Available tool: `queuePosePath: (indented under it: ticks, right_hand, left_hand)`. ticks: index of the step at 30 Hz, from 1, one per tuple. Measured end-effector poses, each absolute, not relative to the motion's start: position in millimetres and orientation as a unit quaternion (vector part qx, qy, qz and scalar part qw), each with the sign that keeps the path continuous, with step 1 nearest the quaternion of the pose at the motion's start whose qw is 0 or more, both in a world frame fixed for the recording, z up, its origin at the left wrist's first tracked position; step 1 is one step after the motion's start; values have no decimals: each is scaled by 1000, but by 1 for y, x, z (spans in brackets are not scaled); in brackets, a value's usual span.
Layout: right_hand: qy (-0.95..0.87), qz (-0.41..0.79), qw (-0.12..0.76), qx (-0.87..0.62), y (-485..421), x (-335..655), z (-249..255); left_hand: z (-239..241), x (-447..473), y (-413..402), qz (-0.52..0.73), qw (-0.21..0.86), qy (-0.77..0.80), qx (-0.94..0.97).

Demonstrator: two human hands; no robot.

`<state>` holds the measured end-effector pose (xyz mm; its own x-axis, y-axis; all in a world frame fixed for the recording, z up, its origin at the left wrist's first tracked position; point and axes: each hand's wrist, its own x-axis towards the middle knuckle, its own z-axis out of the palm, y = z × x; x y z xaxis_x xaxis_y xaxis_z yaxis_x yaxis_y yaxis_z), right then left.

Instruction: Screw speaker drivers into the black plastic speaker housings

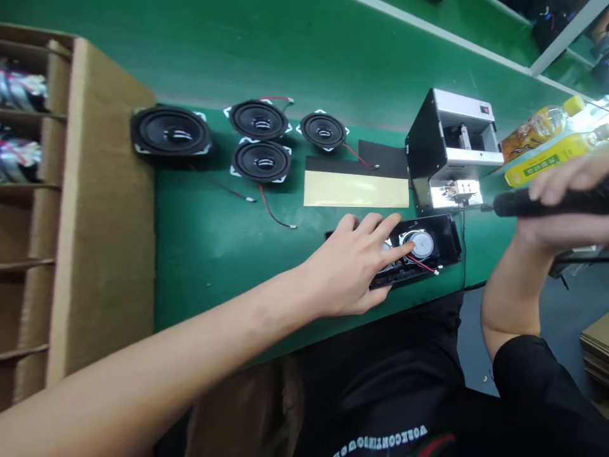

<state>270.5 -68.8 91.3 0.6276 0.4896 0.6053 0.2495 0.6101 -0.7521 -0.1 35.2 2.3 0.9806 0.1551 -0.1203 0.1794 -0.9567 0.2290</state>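
My left hand (359,263) lies across a black speaker housing (445,238) at the bench's near edge. Its thumb is on the near side, its fingers reach over the far side, and the index finger touches a round silver-backed speaker (422,244) inside. Red and black wires with white plugs come from that speaker; a second one is mostly under my hand. Raised at the right, my right hand (566,184) is wrapped round a black electric screwdriver (518,203). The screwdriver's tip points left, close to the metal front of a screw feeder (457,136).
Several loose black speakers (261,160) with wires lie across the green bench (200,254). A cream-and-black sheet (356,189) sits beyond the housing. A divided cardboard box (107,222) stands left. Two drink bottles (542,130) are by the feeder, whose cable (464,254) runs down the bench.
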Motion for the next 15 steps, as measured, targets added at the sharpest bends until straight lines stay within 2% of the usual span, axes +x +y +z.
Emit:
queuePosePath:
  ticks: [1, 3, 15]
  right_hand:
    - [-445, 4, 800, -401, -48, 269, 85]
    - [-456, -25, 797, -395, -14, 266, 72]
    - [-428, -3, 788, -442, 4, 271, 57]
  left_hand:
    - [2, 0, 36, -46, 121, 85, 988]
    - [2, -2, 36, -27, 121, 83, 989]
    - [-1, -4, 37, -12, 117, 87, 989]
